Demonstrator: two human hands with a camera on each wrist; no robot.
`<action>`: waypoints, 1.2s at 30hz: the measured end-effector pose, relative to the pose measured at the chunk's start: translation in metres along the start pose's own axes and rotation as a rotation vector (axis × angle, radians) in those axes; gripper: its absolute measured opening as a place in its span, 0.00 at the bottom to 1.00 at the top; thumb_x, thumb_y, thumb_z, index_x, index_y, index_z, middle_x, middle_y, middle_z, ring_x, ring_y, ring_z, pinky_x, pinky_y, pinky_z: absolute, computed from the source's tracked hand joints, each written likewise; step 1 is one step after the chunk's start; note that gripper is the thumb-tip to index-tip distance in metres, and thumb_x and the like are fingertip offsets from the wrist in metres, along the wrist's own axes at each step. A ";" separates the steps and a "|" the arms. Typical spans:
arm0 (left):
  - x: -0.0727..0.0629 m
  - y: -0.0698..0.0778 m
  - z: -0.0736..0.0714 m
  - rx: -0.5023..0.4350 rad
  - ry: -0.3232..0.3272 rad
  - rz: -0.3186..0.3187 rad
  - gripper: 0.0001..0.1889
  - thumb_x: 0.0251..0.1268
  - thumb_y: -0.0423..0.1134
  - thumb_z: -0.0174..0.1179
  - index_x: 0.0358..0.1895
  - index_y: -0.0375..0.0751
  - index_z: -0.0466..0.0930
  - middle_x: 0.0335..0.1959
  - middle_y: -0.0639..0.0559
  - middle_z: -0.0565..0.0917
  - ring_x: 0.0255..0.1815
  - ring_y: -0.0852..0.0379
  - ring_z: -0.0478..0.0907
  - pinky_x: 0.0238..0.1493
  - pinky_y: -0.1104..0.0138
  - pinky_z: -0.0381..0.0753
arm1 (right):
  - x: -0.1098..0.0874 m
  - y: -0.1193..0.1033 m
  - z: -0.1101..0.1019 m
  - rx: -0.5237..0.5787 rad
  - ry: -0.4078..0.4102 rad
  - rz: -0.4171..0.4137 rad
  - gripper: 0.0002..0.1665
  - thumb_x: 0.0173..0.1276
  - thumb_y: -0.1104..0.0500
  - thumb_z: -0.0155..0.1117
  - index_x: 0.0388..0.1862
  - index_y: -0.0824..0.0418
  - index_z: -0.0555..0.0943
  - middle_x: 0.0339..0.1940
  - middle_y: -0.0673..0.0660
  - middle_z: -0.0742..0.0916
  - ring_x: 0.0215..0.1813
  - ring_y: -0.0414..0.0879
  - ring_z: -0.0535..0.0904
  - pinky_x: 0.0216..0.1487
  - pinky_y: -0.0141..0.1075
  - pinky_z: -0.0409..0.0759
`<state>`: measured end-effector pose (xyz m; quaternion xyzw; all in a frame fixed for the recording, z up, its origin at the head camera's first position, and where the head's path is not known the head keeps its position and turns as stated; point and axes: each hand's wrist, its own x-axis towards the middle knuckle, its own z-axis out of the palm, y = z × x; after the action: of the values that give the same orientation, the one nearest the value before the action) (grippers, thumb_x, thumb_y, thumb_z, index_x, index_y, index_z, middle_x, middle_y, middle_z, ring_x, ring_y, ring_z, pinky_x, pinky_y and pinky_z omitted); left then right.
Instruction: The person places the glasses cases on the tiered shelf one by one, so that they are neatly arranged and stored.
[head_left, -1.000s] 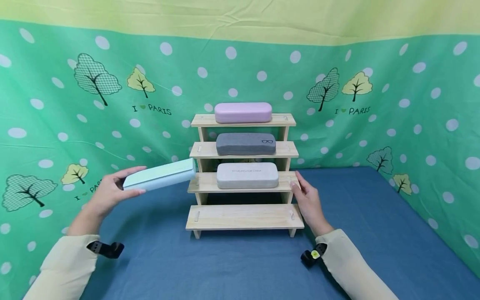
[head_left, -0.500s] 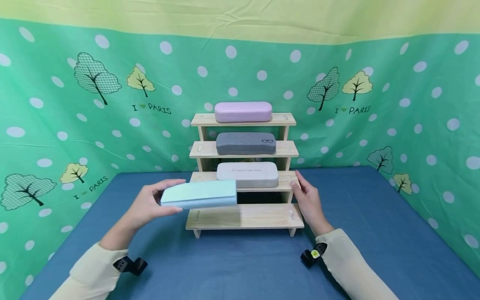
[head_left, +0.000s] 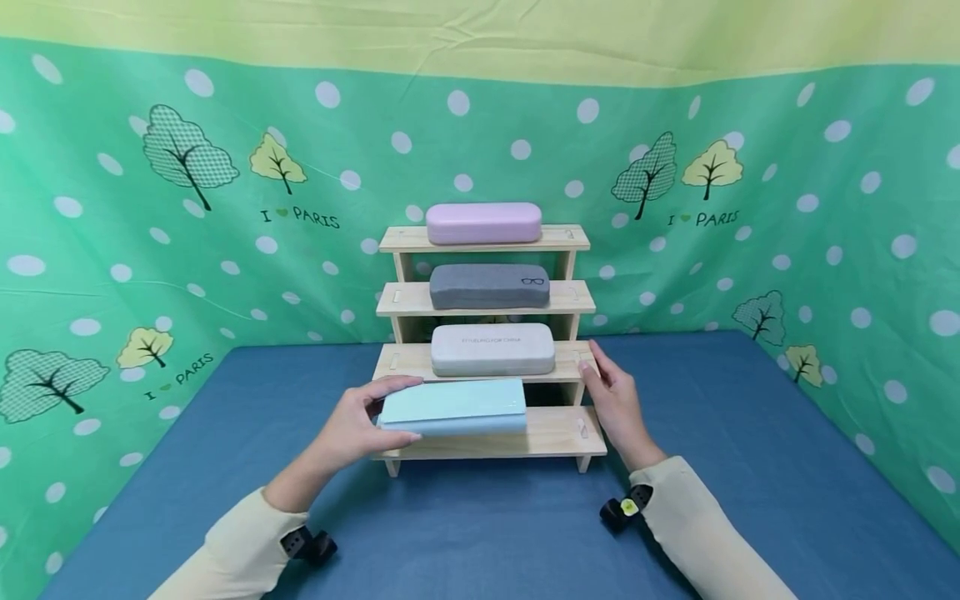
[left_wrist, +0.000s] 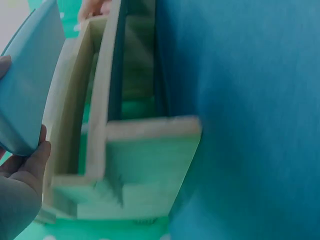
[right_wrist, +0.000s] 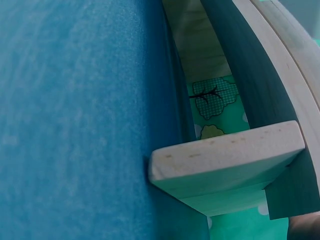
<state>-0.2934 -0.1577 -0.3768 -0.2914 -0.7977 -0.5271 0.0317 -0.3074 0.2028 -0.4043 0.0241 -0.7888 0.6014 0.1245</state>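
Observation:
My left hand [head_left: 358, 432] grips the left end of a light blue glasses case [head_left: 454, 407], thumb in front and fingers behind. The case is held level just over the lowest step of a wooden four-tier stand, its underside showing in the left wrist view [left_wrist: 31, 80]. My right hand [head_left: 619, 407] pinches the right end of the stand's third step [head_left: 405, 360]. On that step lies a white glasses case [head_left: 492, 350] with lettering. A grey glasses case [head_left: 489, 287] occupies the step above, and a lilac glasses case [head_left: 483, 224] the top one.
The stand's lowest step [head_left: 562, 433] shows bare wood right of the held case. A blue cloth [head_left: 480, 533] covers the table under the stand. Behind hangs a green dotted curtain [head_left: 480, 125] with printed trees, close to the stand's back.
My left hand has carried the light blue case rightward and down, from left of the stand to over the lowest step, levelling it. My right hand has stayed on the stand.

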 end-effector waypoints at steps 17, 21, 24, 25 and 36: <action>0.016 -0.010 0.037 -0.044 -0.107 -0.009 0.32 0.45 0.38 0.75 0.58 0.41 0.77 0.58 0.45 0.76 0.44 0.55 0.77 0.42 0.67 0.78 | 0.000 -0.001 0.000 0.002 0.004 0.005 0.32 0.74 0.48 0.49 0.74 0.54 0.57 0.73 0.57 0.64 0.70 0.46 0.63 0.62 0.38 0.66; 0.018 -0.009 0.040 -0.029 -0.115 -0.031 0.32 0.44 0.38 0.75 0.58 0.39 0.77 0.58 0.45 0.75 0.43 0.54 0.77 0.42 0.67 0.78 | -0.001 -0.001 0.000 0.006 0.004 0.008 0.32 0.74 0.49 0.49 0.74 0.54 0.57 0.73 0.56 0.63 0.70 0.46 0.62 0.62 0.38 0.66; 0.020 -0.009 0.042 -0.004 -0.113 -0.056 0.33 0.44 0.40 0.75 0.58 0.40 0.77 0.58 0.45 0.76 0.42 0.54 0.77 0.41 0.67 0.78 | -0.001 -0.002 0.000 0.008 0.006 0.011 0.32 0.74 0.49 0.49 0.74 0.53 0.57 0.73 0.55 0.63 0.70 0.46 0.62 0.62 0.38 0.66; 0.020 -0.009 0.043 0.005 -0.111 -0.064 0.33 0.44 0.40 0.75 0.58 0.40 0.77 0.57 0.45 0.76 0.42 0.54 0.77 0.41 0.67 0.78 | -0.001 -0.002 0.000 0.008 0.006 0.012 0.32 0.74 0.49 0.49 0.74 0.53 0.57 0.73 0.55 0.63 0.70 0.45 0.62 0.62 0.38 0.66; 0.021 -0.010 0.043 0.035 -0.126 -0.109 0.33 0.44 0.42 0.75 0.59 0.41 0.77 0.53 0.45 0.78 0.40 0.53 0.77 0.39 0.67 0.78 | 0.000 0.000 0.000 0.003 0.013 0.009 0.32 0.74 0.48 0.49 0.74 0.54 0.57 0.73 0.56 0.64 0.69 0.46 0.63 0.62 0.38 0.67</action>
<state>-0.3047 -0.1141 -0.3965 -0.2796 -0.8218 -0.4947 -0.0424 -0.3074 0.2029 -0.4043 0.0166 -0.7873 0.6032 0.1269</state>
